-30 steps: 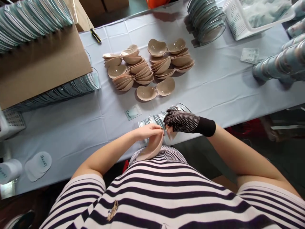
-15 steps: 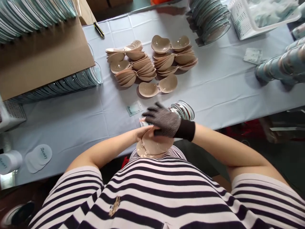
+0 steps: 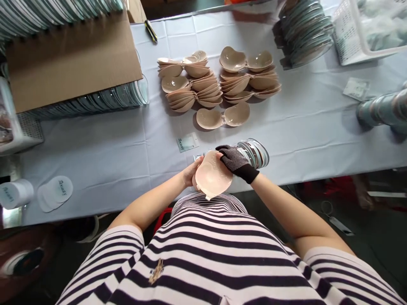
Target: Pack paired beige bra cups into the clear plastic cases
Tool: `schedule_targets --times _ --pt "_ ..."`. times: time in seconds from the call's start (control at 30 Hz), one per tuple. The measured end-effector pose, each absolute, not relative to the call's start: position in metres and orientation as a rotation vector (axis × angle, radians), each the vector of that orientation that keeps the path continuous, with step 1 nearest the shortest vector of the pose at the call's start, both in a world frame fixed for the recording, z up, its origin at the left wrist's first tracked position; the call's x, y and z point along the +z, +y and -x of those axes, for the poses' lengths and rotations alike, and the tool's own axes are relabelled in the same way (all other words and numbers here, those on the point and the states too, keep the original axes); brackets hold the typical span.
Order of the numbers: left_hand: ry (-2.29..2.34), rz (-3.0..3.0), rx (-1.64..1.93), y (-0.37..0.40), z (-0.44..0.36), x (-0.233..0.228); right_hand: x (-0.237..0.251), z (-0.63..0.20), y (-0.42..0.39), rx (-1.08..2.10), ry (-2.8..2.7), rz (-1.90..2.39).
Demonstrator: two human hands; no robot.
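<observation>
Close to my body I hold a beige stick-on bra (image 3: 213,178), its cups together and a small clasp showing at the lower edge. My bare left hand (image 3: 190,173) grips it from the left side. My right hand (image 3: 233,159), in a dark dotted glove with bare fingertips, pinches its upper right edge. Just behind the gloved hand lies a row of round clear cases (image 3: 254,152). A single beige bra (image 3: 223,116) is spread out beyond my hands, and stacked beige bras (image 3: 193,89) sit behind it.
A cardboard box (image 3: 73,63) with clear plastic cases stands at the left. Round white cards (image 3: 60,190) lie at the near left, a printed card (image 3: 187,142) ahead. A yellow-black cutter (image 3: 151,31) is at the back; a white basket (image 3: 346,38) stands far right.
My gloved right hand has moved from across the top of the bra to its upper right edge. The bra is turned and its cup faces show more. The camera view has shifted left.
</observation>
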State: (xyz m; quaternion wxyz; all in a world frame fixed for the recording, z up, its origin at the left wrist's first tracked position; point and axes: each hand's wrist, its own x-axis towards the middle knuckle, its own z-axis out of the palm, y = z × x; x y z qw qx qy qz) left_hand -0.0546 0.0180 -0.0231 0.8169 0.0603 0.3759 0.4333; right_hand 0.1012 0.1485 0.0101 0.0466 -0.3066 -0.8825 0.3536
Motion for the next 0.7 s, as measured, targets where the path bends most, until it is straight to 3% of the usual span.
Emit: schedule_targets --times 0.1,0.23,0.47,0.6,0.7 --pt "0.777 -0.109 1.030 0.012 0.063 -0.026 0.009 -0.083 0.146 0.973 -2.764 0.886" --pt "0.899 -0.043 1.031 0.001 0.085 -0.038 -0.012 -0.032 0.168 1.066 -2.668 0.917" --pt "0.874 0.184 1.229 -0.018 0.133 -0.069 -0.074 0.091 0.195 0.623 -3.327 0.697" --pt "0.913 0.263 1.345 -0.021 0.151 -0.080 -0.084 0.107 0.190 0.641 -3.434 0.860" --pt "0.925 0.327 1.418 -0.017 0.156 -0.085 -0.066 0.090 0.204 0.718 -3.358 0.999"
